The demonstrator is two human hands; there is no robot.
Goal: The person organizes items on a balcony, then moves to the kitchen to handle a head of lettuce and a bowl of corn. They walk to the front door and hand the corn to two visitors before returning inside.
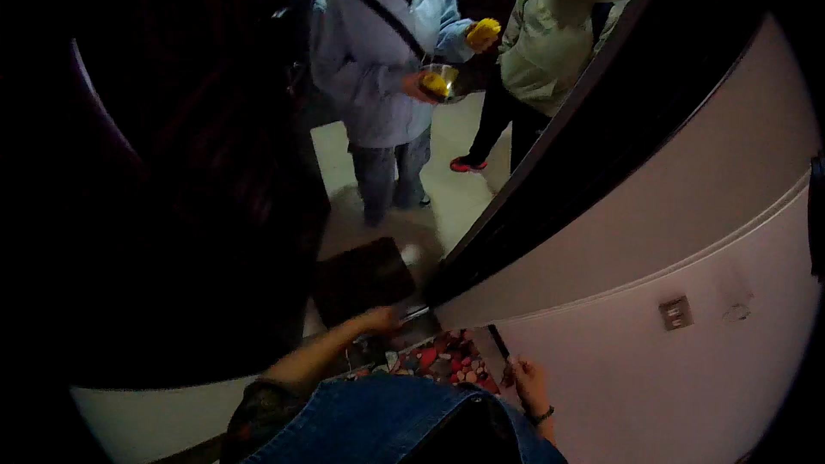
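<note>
My left hand (381, 319) reaches forward, fingers curled at the near end of a shiny metal bar (416, 314). The bar lies by the foot of the dark door frame (490, 270); dimness hides exactly how the fingers wrap it. On the other side, my right hand (530, 381) is low beside the pale wall, a dark band on its wrist. Its fingers are bent around the lower end of a thin dark object (498, 340), too dim to name. A pebble-patterned mat (445, 357) shows between my hands, partly hidden by my denim garment (387, 419).
Beyond the doorway, a person (387, 77) in a light jacket holds a clear container (441, 82) and something yellow (483, 34). Another person (544, 58) stands to the right. A dark doormat (364, 280) lies on the pale floor. The right wall bears a switch plate (675, 313).
</note>
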